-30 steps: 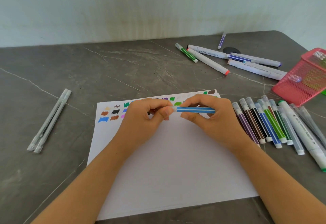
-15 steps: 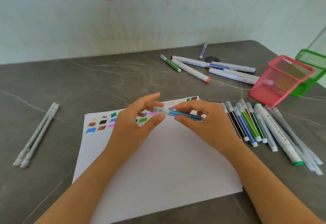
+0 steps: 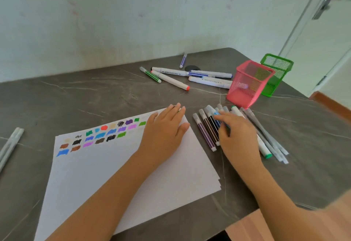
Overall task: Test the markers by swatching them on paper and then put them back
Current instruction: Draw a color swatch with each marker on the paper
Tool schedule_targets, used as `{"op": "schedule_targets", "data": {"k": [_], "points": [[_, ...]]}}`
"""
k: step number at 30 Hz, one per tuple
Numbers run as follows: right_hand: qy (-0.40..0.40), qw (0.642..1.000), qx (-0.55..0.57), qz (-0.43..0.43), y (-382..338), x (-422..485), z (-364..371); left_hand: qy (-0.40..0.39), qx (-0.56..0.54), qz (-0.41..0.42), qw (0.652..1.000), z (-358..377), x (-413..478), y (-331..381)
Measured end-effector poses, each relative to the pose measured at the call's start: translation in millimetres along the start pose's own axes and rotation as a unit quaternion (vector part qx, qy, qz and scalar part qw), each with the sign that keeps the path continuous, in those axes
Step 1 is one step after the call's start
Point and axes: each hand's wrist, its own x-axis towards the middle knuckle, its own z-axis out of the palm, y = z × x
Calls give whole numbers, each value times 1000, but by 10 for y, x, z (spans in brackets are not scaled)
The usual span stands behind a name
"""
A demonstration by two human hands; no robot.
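Head view: the left hand (image 3: 165,132) lies flat, fingers straight, on the far right corner of the white sheet of paper (image 3: 133,174). Most likely it is there to pin the sheet to the dark grey marbled worktop (image 3: 95,98) so it cannot slide. Along the sheet's far edge run the small colour swatches (image 3: 100,136) in blue, brown, black, green, purple and red.

The right hand (image 3: 237,134) is well apart from the left, off the paper's right edge, over the row of thin felt markers (image 3: 206,132) lying side by side. Its fingers curl around what looks like a blue marker (image 3: 217,117), though blur hides the exact grip. Held low and in line with the others, it looks ready to be laid in the row, which suggests that tested markers are kept there.

Behind the row stands a pink mesh pen holder (image 3: 247,83) with a green mesh pen holder (image 3: 276,69) touching it. Several thicker white markers (image 3: 190,73) lie loose farther back, perhaps awaiting their turn. Two pale grey pens (image 3: 11,143) rest at the far left.
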Motion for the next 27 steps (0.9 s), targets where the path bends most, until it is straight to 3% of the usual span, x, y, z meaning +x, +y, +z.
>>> {"op": "schedule_targets", "data": {"k": [6,12,15,20,27], "points": [[26,993,-87,-76,30,-145,161,-17,12,-10,1000,108,33,-1],[-26,977,-188,-97,-2,-173,190,-13,2,-8,1000,120,33,-7],[-53,976,-187,-96,10,-175,196,-14,5,-8,1000,128,40,-12],[-13,981,-168,-95,-25,-138,152,-24,2,-13,1000,89,37,10],[-32,988,-114,-95,-160,224,165,5,-8,-28,1000,-28,186,-111]]}}
